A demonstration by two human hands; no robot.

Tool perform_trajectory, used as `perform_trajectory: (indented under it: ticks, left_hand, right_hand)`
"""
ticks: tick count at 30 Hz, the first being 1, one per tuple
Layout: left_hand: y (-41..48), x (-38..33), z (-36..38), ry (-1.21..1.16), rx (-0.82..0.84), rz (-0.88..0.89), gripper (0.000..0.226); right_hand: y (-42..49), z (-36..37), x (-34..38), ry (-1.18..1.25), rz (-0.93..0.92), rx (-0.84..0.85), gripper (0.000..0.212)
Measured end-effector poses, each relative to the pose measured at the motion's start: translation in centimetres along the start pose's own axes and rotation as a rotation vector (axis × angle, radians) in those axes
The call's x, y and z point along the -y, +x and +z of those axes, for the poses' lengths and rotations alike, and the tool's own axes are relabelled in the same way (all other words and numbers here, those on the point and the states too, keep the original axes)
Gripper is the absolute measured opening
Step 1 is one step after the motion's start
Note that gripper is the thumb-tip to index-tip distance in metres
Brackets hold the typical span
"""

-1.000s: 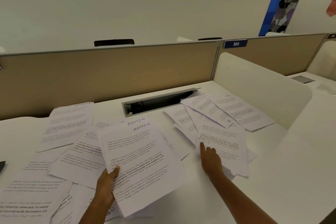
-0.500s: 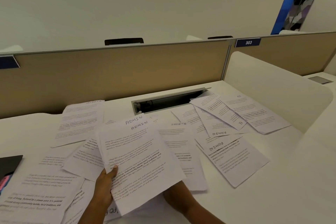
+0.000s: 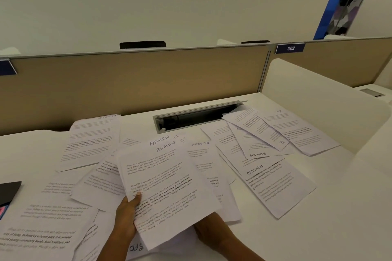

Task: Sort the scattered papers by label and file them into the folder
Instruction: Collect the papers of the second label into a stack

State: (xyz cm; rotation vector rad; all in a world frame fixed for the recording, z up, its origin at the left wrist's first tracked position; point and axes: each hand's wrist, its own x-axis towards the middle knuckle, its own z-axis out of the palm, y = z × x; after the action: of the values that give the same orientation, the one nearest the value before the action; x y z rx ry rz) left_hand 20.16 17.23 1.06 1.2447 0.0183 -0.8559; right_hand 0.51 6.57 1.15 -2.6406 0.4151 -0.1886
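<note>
Head camera is showing the left hand (image 3: 125, 218) pinching the ADMIN stack (image 3: 163, 188) with its thumb on top, while the right hand (image 3: 212, 232) is lying under the stack's lower right corner, its fingers hidden, so I cannot tell their state. The next ADMIN sheet (image 3: 277, 184) is lying on the counter (image 3: 350, 207) at about two o'clock from the stack, long axis running toward eleven o'clock, nearer the right hand; no folder is clearly showing.

both forearms are bare, no sleeves showing; the left hand (image 3: 125, 216) and right hand (image 3: 212, 232) wear no gloves or rings.
</note>
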Motion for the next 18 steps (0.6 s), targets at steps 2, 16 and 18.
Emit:
perform_trajectory:
  ticks: [2,16,18]
  left_hand:
    - [-0.1,0.1,0.6,0.027,0.037,0.001,0.034]
    - [0.2,2.8,6.4,0.004,0.042,-0.002,0.036]
    - [0.1,3.4,7.1,-0.008,0.039,-0.012,0.037]
  right_hand:
    - [0.2,-0.7,-0.2,-0.029,-0.002,0.032,0.089]
    - [-0.6,-6.4,-14.2,-0.162,0.489,-0.172,0.040]
    - [-0.5,-7.9,-15.9,-0.257,0.533,-0.123,0.051]
